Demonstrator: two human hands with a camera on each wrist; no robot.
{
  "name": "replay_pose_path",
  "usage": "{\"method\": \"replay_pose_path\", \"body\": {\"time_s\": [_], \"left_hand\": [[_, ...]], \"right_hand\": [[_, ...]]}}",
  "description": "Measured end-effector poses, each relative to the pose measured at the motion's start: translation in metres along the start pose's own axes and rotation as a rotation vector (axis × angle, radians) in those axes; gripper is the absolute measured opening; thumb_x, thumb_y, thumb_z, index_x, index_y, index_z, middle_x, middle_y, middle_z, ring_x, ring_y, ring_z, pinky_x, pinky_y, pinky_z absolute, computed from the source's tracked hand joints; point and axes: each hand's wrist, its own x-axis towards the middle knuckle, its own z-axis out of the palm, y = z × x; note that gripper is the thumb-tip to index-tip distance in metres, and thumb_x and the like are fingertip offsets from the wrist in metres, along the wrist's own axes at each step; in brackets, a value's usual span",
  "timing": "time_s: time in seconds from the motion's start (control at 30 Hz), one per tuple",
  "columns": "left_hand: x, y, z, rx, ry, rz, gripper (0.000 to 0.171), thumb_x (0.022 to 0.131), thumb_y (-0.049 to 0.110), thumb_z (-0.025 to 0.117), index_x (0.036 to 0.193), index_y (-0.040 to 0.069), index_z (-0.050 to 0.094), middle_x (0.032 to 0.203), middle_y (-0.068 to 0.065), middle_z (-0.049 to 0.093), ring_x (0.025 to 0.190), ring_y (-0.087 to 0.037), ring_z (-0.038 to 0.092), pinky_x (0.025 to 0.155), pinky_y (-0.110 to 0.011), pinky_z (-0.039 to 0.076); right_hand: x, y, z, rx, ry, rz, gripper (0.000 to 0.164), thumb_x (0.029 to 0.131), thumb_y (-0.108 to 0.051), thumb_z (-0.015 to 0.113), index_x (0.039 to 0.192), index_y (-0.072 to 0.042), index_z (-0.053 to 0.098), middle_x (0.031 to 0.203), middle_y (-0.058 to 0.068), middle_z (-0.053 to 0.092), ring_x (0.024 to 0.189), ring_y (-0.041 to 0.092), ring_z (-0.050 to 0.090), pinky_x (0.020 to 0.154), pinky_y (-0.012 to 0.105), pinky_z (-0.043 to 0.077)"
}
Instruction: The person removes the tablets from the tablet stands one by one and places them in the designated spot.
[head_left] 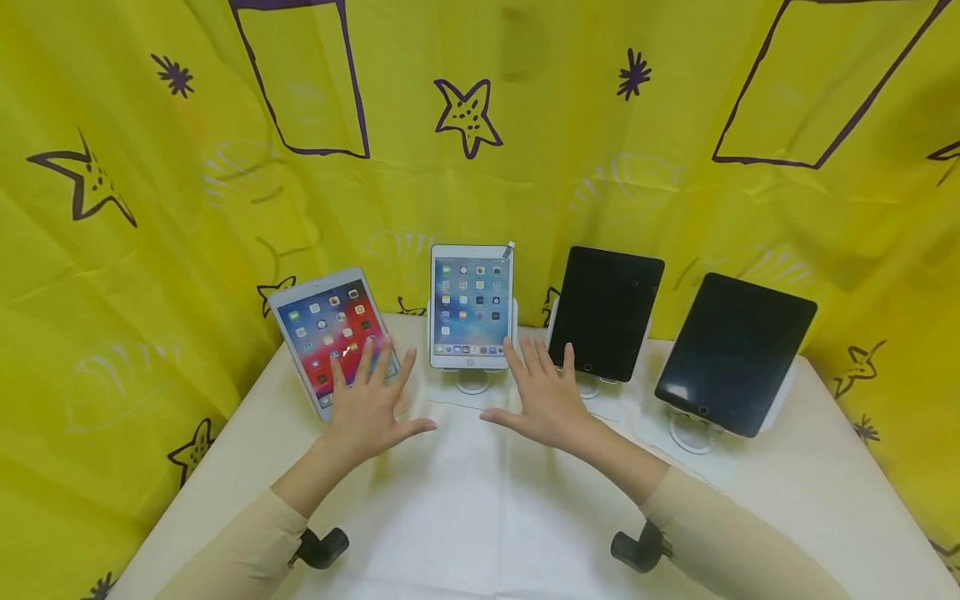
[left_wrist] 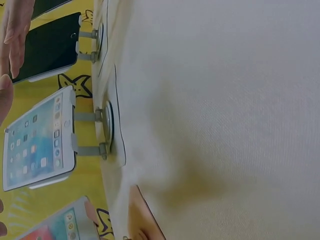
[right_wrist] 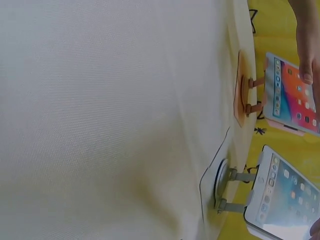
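Note:
My left hand (head_left: 367,408), fingers spread, is raised in front of a white tablet (head_left: 318,312) with a lit red and blue home screen. It overlaps the lower part of that tablet and holds nothing. Fingers also apart, my right hand (head_left: 547,396) hovers above the table between a second white tablet (head_left: 471,300), lit with app icons, and a black tablet (head_left: 596,304) whose screen is dark. Its fingertips overlap the lower edges of both in the head view. Another dark black tablet (head_left: 738,350) stands farther right.
The tablets lean on folding stands; a silver stand (right_wrist: 220,185) and a rose-gold stand (right_wrist: 241,90) show in the right wrist view. A white cloth covers the table (head_left: 465,500). Behind hangs a yellow curtain (head_left: 540,192) with starfish drawings. Black wrist devices (head_left: 326,548) sit at both sleeves.

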Motion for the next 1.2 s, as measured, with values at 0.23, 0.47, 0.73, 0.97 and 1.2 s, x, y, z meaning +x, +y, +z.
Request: {"method": "replay_pose_path", "body": {"time_s": [0.23,0.47,0.73,0.97,1.2], "left_hand": [[-0.003,-0.007,-0.003,-0.021,-0.016,-0.032,0.100,0.072,0.074,0.056,0.151,0.021,0.025,0.156,-0.018,0.016,0.142,-0.043,0.010,0.102,-0.074,0.000],[-0.008,-0.015,-0.003,-0.047,-0.002,-0.058,0.102,0.070,0.073,0.060,0.151,0.021,0.024,0.156,-0.018,0.018,0.142,-0.043,0.009,0.100,-0.076,0.000],[-0.014,-0.023,-0.002,-0.041,0.053,-0.053,0.099,0.071,0.071,0.061,0.149,0.019,0.028,0.154,-0.021,0.019,0.141,-0.044,0.014,0.100,-0.077,0.001],[-0.021,-0.032,-0.001,-0.055,0.063,-0.085,0.104,0.070,0.068,0.064,0.151,0.018,0.023,0.155,-0.021,0.015,0.141,-0.045,0.011,0.101,-0.076,0.000],[-0.025,-0.039,-0.001,-0.081,0.077,-0.123,0.106,0.071,0.065,0.067,0.152,0.016,0.019,0.154,-0.025,0.016,0.141,-0.045,0.011,0.103,-0.074,0.003]], "right_hand": [[0.006,-0.007,0.001,0.013,-0.006,-0.009,0.101,0.079,-0.071,0.054,0.152,-0.010,0.017,0.155,0.019,0.016,0.143,0.039,0.014,0.107,0.069,-0.002],[0.013,-0.012,0.004,0.027,0.002,-0.018,0.101,0.079,-0.071,0.052,0.151,-0.010,0.018,0.156,0.018,0.016,0.143,0.038,0.015,0.108,0.068,-0.001],[0.023,-0.018,0.009,0.032,0.012,-0.029,0.101,0.080,-0.072,0.051,0.152,-0.010,0.017,0.156,0.018,0.016,0.143,0.038,0.013,0.108,0.068,-0.001],[0.033,-0.020,0.008,0.029,0.019,-0.034,0.101,0.080,-0.072,0.051,0.152,-0.010,0.017,0.156,0.018,0.015,0.143,0.038,0.013,0.108,0.067,-0.002],[0.039,-0.026,0.011,0.091,-0.005,-0.038,0.101,0.081,-0.069,0.054,0.152,-0.010,0.015,0.156,0.018,0.013,0.144,0.037,0.009,0.109,0.065,-0.005]]}}
